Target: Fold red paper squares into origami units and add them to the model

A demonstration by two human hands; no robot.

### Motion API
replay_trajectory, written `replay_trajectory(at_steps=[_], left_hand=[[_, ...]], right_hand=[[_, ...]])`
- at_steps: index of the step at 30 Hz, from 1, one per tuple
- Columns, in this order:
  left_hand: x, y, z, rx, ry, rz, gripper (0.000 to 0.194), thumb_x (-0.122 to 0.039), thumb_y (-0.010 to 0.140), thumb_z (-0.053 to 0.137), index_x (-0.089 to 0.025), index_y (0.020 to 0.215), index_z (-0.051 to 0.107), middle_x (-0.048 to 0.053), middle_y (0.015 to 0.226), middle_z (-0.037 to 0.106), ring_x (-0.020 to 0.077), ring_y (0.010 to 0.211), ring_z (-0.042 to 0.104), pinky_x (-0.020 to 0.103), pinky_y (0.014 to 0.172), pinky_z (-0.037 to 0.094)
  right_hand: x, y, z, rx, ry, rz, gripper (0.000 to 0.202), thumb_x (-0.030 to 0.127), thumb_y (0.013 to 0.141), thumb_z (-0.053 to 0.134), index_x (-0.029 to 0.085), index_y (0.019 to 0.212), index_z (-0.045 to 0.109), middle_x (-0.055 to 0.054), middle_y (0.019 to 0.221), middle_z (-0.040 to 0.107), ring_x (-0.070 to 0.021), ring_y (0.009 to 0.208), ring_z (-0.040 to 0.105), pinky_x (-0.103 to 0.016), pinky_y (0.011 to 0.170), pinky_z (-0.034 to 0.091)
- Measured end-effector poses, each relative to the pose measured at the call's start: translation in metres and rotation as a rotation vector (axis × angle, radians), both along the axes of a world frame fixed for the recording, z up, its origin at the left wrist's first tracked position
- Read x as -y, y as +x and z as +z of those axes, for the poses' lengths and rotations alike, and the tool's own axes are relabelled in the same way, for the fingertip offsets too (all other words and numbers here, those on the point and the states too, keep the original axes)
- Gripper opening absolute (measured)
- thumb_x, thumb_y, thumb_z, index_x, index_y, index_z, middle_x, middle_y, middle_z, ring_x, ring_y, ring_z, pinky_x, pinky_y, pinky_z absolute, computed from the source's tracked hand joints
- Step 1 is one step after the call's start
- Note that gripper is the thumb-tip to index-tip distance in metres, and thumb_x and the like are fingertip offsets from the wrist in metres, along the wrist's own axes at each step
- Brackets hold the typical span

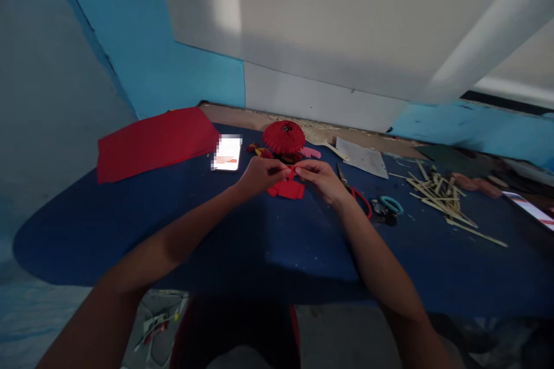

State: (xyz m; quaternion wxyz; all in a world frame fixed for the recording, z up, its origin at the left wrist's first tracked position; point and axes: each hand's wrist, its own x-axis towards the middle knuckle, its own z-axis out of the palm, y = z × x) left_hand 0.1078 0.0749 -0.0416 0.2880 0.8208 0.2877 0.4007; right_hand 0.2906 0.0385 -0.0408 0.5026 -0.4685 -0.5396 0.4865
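Observation:
Fingertips pinched together, my left hand (262,174) and my right hand (322,180) meet over the blue table, holding a small red piece (291,170) between them. Whether it is paper or cloth I cannot tell. Just below my fingers lie several cut red squares (287,189). Directly behind my hands stands a round, domed red object (283,137) with a ruffled, layered surface and a dark spot on top. Scraps in yellow and dark red (259,151) lie at its left, and a pink strip (310,153) at its right.
A folded red sheet (156,144) and a lit phone (228,153) lie on the left. Red-handled scissors (362,202), a teal ring-shaped item (392,204), thin wooden sticks (439,193) and another phone (530,209) are on the right. Behind is a grey sheet (362,157) near the wall.

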Motion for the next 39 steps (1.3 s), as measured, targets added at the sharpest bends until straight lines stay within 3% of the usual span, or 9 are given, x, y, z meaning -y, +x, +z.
replay_trajectory(at_steps=[6,10,14,17,21,25,32,39], left_hand=[[0.003,0.002,-0.004,-0.072,0.172,0.051,0.024,-0.03,0.081,0.051,-0.016,0.078,0.07,0.003,0.072,0.07,0.0092,0.06,0.057,0.02,0.059,0.039],[0.0,0.001,-0.008,-0.166,0.15,0.04,0.022,-0.03,0.077,0.052,-0.018,0.078,0.07,0.002,0.07,0.069,0.0096,0.059,0.055,0.02,0.057,0.037],[-0.001,-0.001,-0.005,-0.192,0.08,0.001,0.023,-0.03,0.075,0.052,-0.016,0.068,0.069,-0.001,0.053,0.058,0.0071,0.048,0.044,0.02,0.048,0.029],[-0.002,-0.002,-0.002,-0.189,0.083,-0.045,0.022,-0.026,0.072,0.051,-0.015,0.061,0.067,-0.003,0.048,0.05,0.0061,0.046,0.037,0.02,0.046,0.026],[-0.002,-0.003,0.0,-0.113,0.063,-0.045,0.028,-0.027,0.075,0.048,-0.013,0.056,0.063,-0.004,0.044,0.041,0.0056,0.045,0.031,0.02,0.045,0.023],[-0.001,-0.002,0.0,-0.044,-0.016,-0.037,0.027,-0.029,0.074,0.049,-0.012,0.058,0.063,-0.004,0.044,0.042,0.0057,0.046,0.033,0.019,0.043,0.023],[0.002,0.0,0.002,0.027,-0.187,-0.087,0.02,-0.022,0.068,0.052,-0.012,0.057,0.065,-0.003,0.044,0.051,0.0048,0.042,0.038,0.017,0.041,0.026],[-0.003,0.003,0.004,0.18,-0.404,-0.068,0.024,-0.019,0.074,0.044,-0.012,0.065,0.065,0.003,0.061,0.068,0.0085,0.052,0.059,0.018,0.051,0.046]], right_hand=[[0.001,-0.008,-0.001,0.26,0.293,-0.043,0.017,0.038,0.076,0.062,0.02,0.078,0.062,0.0,0.075,0.063,-0.0139,0.07,0.057,-0.028,0.068,0.043],[0.006,-0.011,0.0,0.718,0.592,-0.1,0.012,0.026,0.085,0.05,0.019,0.083,0.059,-0.004,0.084,0.063,-0.0174,0.081,0.056,-0.032,0.073,0.04],[0.012,-0.012,0.003,1.103,0.727,-0.115,0.015,0.02,0.087,0.046,0.02,0.089,0.06,-0.006,0.093,0.067,-0.0209,0.089,0.058,-0.036,0.076,0.034],[0.014,-0.012,0.003,1.095,0.768,-0.122,0.015,0.025,0.088,0.048,0.021,0.087,0.062,-0.004,0.09,0.069,-0.0196,0.086,0.06,-0.035,0.077,0.034],[0.011,-0.013,0.0,0.881,0.728,-0.165,0.014,0.029,0.086,0.051,0.02,0.083,0.062,-0.004,0.081,0.067,-0.018,0.077,0.06,-0.031,0.071,0.04],[0.007,-0.014,-0.004,0.795,0.734,-0.146,0.011,0.028,0.083,0.052,0.022,0.084,0.061,-0.004,0.083,0.066,-0.0185,0.08,0.059,-0.032,0.074,0.043],[0.009,-0.014,-0.012,0.918,0.863,-0.334,0.011,0.029,0.08,0.057,0.025,0.08,0.067,-0.003,0.087,0.066,-0.0198,0.084,0.059,-0.037,0.079,0.039],[0.013,-0.009,-0.006,1.173,1.04,-0.311,0.023,0.029,0.081,0.057,0.033,0.101,0.065,-0.003,0.106,0.062,-0.0249,0.107,0.052,-0.047,0.096,0.028]])
